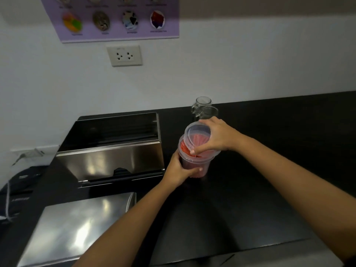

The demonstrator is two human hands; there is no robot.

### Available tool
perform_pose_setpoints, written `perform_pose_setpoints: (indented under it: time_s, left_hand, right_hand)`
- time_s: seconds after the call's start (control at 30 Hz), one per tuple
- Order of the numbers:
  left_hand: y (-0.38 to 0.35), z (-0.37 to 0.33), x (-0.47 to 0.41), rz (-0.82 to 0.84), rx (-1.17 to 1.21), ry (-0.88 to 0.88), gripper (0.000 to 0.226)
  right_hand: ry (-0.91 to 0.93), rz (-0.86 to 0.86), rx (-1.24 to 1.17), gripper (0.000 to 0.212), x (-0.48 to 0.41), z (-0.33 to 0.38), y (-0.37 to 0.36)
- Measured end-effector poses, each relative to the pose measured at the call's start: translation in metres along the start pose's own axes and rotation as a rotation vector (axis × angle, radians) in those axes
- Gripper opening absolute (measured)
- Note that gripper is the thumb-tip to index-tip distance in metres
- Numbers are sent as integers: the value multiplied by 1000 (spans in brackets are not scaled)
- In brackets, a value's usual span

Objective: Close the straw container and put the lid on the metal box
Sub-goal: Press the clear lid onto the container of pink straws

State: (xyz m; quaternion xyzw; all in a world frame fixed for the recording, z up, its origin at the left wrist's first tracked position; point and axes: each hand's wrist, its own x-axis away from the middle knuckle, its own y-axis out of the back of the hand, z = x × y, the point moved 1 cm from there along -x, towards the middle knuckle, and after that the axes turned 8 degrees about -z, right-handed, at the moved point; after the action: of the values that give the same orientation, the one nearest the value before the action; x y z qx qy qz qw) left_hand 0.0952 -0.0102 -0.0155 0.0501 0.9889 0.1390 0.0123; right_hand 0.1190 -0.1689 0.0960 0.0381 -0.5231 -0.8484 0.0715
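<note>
A clear plastic straw container [194, 166] full of red straws stands on the black counter, right of centre. My left hand [180, 168] wraps around its lower body. My right hand [213, 136] holds a clear round lid [194, 134] tilted over the container's open mouth, its near edge touching the rim. An open steel box [113, 149] stands to the left with dark straws inside. Its flat steel lid [73, 230] lies on the counter at the front left, apart from the box.
Two glass jars [204, 107] stand just behind the container near the white wall. A wall socket [124, 55] and a purple poster [115, 18] hang above. A dark bag [17, 185] with a cord lies at the far left. The black counter [269, 151] extends right.
</note>
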Motion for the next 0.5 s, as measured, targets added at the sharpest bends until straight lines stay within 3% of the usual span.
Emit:
perform_pose_setpoints:
  time_s: [0.5]
  left_hand:
    - [-7, -1, -17, 22, 22, -49, 93]
  right_hand:
    - [151, 137, 74, 108, -19, -5, -2]
